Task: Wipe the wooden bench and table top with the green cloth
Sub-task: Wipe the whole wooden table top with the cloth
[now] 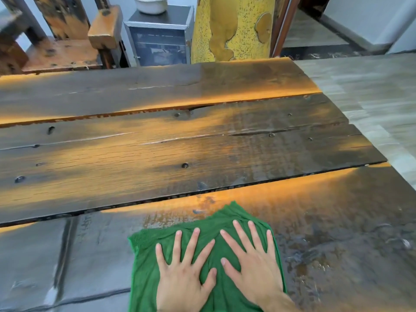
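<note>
A green cloth (148, 266) lies spread on the nearest plank of the dark wooden table top (157, 154), at the bottom centre. My left hand (183, 275) presses flat on its middle, fingers straight and spread. Beside it, my right hand (254, 266) presses flat on the cloth's right half, fingers also spread. The two thumbs nearly meet. The wood to the right of the cloth looks wet and streaked. A wooden bench (67, 52) stands beyond the table's far edge at the upper left.
A yellow speckled pillar (234, 28) rises behind the table's far edge. A small glass-fronted cabinet (161, 41) with a white bowl (150, 4) on top stands left of it. Grey tiled floor (371, 86) lies off the table's right edge.
</note>
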Tool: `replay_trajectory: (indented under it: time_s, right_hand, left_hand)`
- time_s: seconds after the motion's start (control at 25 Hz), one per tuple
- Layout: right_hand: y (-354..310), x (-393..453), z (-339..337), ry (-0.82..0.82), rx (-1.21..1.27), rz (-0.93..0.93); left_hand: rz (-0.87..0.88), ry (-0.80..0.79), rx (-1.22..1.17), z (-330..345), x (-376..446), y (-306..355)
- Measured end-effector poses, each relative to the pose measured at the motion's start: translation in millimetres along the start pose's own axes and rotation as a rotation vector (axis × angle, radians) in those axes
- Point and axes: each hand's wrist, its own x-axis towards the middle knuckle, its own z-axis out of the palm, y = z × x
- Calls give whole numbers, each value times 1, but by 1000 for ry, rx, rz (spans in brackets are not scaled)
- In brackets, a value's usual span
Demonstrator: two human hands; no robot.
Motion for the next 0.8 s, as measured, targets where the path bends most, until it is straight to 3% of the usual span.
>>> replay_trajectory:
  time_s: [0.2,0.56,0.68,0.8]
  right_hand:
    - [30,140,-24,123,6,48]
    - [87,398,-95,166,71,13]
    - [106,495,-124,134,35,-37]
    - [118,564,-142,108,-19,-219]
  left_hand:
    - [-69,36,27,-26,140,-2]
    - [-192,84,45,-98,398,-26]
    - [-261,108,42,-118,470,-35]
    - [-292,194,93,-111,486,-31]
